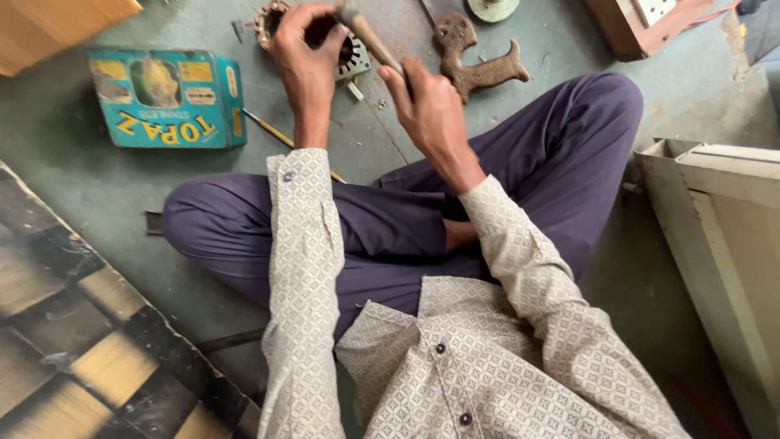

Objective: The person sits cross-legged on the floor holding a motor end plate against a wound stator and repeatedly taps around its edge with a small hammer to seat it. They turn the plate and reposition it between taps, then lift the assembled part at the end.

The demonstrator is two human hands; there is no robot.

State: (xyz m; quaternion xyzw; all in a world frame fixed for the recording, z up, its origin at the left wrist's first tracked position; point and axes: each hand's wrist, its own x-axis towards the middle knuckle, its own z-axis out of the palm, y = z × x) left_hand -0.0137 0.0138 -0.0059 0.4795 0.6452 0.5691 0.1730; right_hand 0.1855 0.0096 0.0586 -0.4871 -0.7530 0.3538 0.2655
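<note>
I sit cross-legged on a grey floor. My left hand (305,53) grips a round metal part with windings, like a motor stator (351,57), at the top of the view. My right hand (426,106) is closed around the wooden handle of a hammer (374,41), whose head is up at the top edge, just over the metal part. Both arms wear patterned sleeves, and my knees spread to either side below them.
A teal cardboard box (166,97) lies on the floor at left. A rusty cast metal piece (475,65) lies beyond my right hand. A thin stick (272,130) lies by my left knee. A pale cabinet (723,236) stands at right, patterned tiles (73,325) lower left.
</note>
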